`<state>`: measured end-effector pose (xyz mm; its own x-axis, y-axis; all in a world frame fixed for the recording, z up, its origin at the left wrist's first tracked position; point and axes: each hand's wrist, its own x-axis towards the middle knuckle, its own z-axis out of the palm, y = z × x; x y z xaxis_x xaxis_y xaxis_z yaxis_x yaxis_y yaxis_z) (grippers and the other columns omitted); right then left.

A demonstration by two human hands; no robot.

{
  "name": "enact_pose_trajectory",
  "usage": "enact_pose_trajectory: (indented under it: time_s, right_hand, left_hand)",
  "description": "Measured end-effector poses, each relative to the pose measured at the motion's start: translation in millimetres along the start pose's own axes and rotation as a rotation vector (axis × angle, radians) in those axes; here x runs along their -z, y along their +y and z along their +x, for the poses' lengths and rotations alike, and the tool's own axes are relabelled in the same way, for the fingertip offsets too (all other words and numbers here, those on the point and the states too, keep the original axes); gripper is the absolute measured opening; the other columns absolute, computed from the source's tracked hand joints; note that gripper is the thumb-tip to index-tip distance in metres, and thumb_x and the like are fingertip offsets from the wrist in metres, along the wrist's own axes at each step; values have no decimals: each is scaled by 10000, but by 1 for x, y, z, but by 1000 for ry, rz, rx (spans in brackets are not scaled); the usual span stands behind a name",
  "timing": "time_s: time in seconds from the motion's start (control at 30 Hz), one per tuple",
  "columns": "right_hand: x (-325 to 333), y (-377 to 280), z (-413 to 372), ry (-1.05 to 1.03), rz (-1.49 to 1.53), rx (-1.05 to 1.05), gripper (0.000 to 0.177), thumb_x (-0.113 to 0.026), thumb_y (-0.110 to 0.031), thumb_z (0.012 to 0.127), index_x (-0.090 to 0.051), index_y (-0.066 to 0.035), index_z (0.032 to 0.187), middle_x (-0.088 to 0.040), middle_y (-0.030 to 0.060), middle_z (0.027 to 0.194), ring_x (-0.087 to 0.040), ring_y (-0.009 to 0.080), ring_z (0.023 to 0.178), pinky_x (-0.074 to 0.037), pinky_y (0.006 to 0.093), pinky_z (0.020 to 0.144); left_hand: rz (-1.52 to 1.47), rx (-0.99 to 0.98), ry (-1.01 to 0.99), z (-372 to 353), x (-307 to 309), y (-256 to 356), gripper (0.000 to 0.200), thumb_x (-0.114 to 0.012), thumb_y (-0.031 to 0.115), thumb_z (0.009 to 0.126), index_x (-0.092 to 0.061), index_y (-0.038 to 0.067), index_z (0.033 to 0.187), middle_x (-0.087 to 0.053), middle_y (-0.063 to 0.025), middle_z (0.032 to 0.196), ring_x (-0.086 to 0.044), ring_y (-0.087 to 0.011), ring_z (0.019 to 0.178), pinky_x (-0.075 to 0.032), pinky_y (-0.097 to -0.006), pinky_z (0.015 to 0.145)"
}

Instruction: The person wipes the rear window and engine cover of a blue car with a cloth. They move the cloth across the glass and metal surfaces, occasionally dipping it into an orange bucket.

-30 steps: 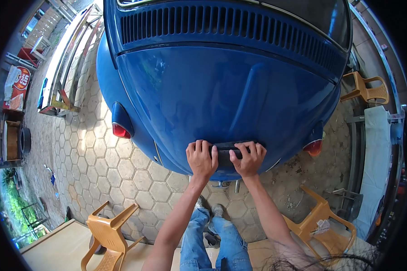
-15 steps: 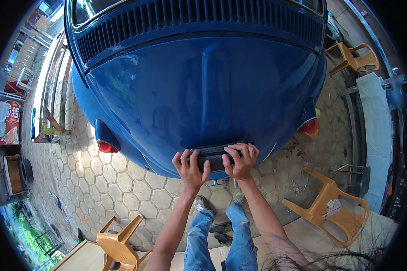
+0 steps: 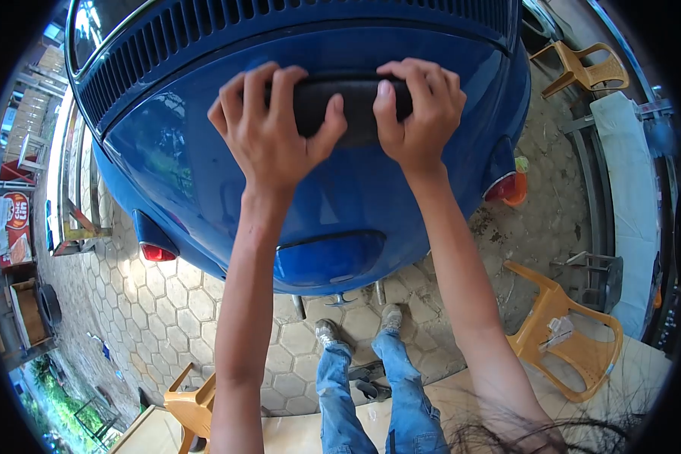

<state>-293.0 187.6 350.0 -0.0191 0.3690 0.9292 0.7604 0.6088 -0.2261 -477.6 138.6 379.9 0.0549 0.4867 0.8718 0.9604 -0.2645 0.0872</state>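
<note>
My left hand (image 3: pixel 268 129) and my right hand (image 3: pixel 424 113) grip the two ends of a black curved cover (image 3: pixel 356 94). Fingers curl over its far edge, and both thumbs press on the side nearer me. The cover is held up in front of the rear lid (image 3: pixel 325 197) of a blue car. Lower on the car is a blue panel with a curved top edge (image 3: pixel 329 256). Each end of the cover is partly hidden by my fingers.
Red tail lights (image 3: pixel 157 251) flank the car's rear. An orange plastic chair (image 3: pixel 567 348) with a crumpled white item stands at right, another chair (image 3: pixel 191 408) at lower left. A metal frame (image 3: pixel 83 227) is to the left. Hexagonal paving (image 3: pixel 193 306) covers the ground.
Both hands have lifted the black cover from low on the car's rear, up and closer to the camera. The blue panel it hid now shows. The view has shifted slightly.
</note>
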Motion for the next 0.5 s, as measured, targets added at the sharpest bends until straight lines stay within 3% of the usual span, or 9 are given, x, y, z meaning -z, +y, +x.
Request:
enact_pose_trajectory:
  time_s: [0.13,0.27,0.3,0.4,0.5]
  right_hand:
    - [9,1,-18,34,-32,-52,205,-615,-366,866,-739,-210,918,-659,-38,923,-586,211,908,-408,391,859]
    - [61,-2,-129,-186,30,-89,239,-582,-387,881,-737,-209,920,-651,-18,933,-575,220,916,-406,427,893]
    - [69,-3,-130,-226,21,-77,241,-581,-386,880,-737,-208,925,-652,-14,941,-575,225,918,-406,433,899]
    - [63,14,-119,-255,72,-48,250,-580,-387,880,-738,-204,940,-649,-14,947,-575,226,921,-406,431,895]
    - [29,30,-31,-56,52,-153,199,-639,-366,874,-742,-204,928,-646,-13,923,-597,233,920,-413,411,858]
  left_hand:
    - [21,22,-13,-13,-2,16,440,-723,495,838,-704,122,1070,-626,-84,1093,-555,-314,1089,-383,-465,974]
    - [50,6,-186,-149,15,44,487,-677,541,852,-695,111,1079,-614,-79,1092,-541,-322,1082,-382,-479,969]
    - [47,-25,-227,-151,17,50,494,-664,549,857,-694,111,1083,-612,-75,1095,-543,-323,1077,-380,-480,968]
    - [68,-71,-217,-140,9,45,506,-661,559,853,-699,107,1077,-612,-71,1087,-552,-319,1062,-380,-481,961]
    - [11,-105,-124,-6,-12,35,436,-704,510,832,-715,113,1013,-633,-101,1017,-587,-322,1030,-407,-453,946]
